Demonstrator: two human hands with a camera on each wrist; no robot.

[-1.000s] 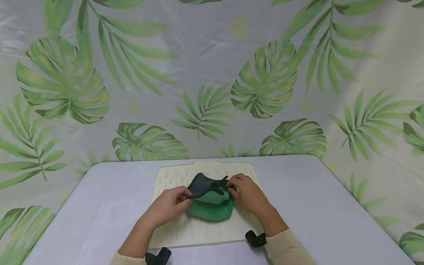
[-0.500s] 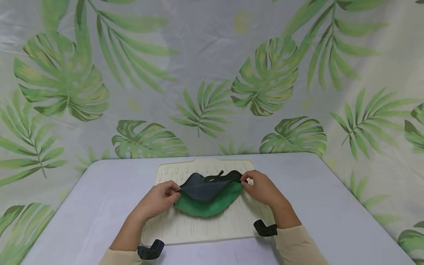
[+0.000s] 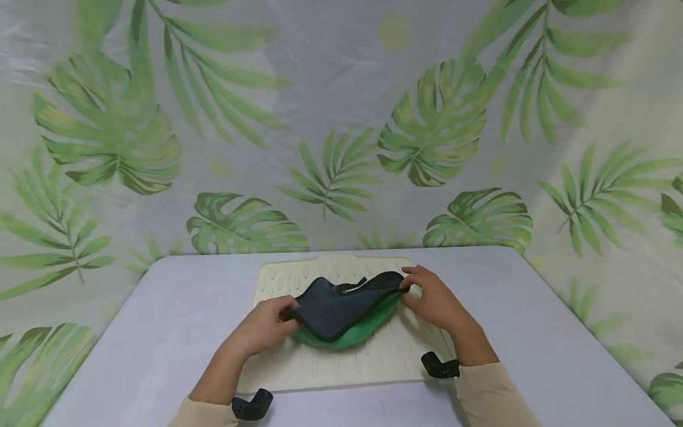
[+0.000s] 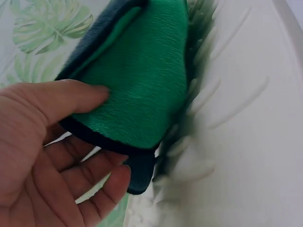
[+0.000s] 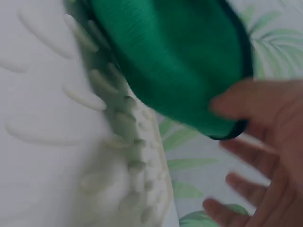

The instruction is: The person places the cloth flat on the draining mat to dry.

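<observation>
A two-sided cloth (image 3: 328, 314), dark grey-blue on one face and green on the other with a black edging, is stretched over a cream ridged board (image 3: 299, 370). In the head view the dark face is folded forward over most of the green. My left hand (image 3: 267, 326) pinches its left end; the left wrist view shows the thumb on the green face (image 4: 137, 71) and fingers behind. At the right end my right hand (image 3: 434, 299) pinches a corner between thumb and index finger. Its other fingers are spread loosely in the right wrist view, below the green face (image 5: 175, 66).
The board lies on a table with a white cover (image 3: 187, 302). Behind the table hangs a leaf-patterned sheet (image 3: 341, 118). A black wrist mount (image 3: 252, 405) sits by the left sleeve, another black mount (image 3: 440, 365) by the right.
The hands have moved apart, the right hand going right and slightly up. The bunched cloth has spread out between them, and its dark face now covers more of the green.
</observation>
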